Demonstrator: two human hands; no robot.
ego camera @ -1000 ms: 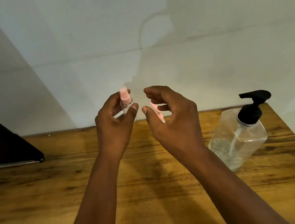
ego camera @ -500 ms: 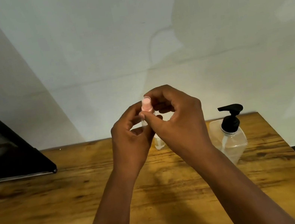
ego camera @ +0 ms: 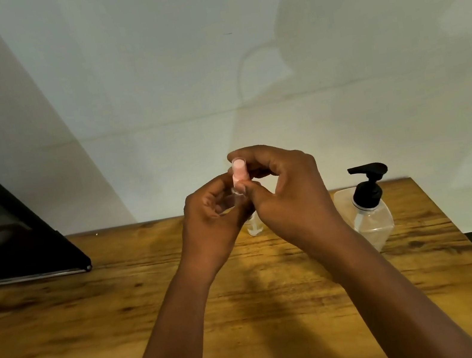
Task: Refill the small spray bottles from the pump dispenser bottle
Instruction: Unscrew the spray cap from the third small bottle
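Your left hand point(ego camera: 212, 214) and right hand point(ego camera: 288, 198) meet above the table point(ego camera: 66, 335), both curled round one small spray bottle point(ego camera: 239, 175): the left grips its clear body, the right pinches its pink top. A second clear bottle point(ego camera: 253, 227) stands behind them (mostly hidden). The pump bottle point(ego camera: 371, 211) stands upright to your right, apart.

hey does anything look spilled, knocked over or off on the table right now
Nothing stands out. The pump dispenser bottle stands upright on the wooden table, with no visible spill. Both hands hold a small spray bottle upright.
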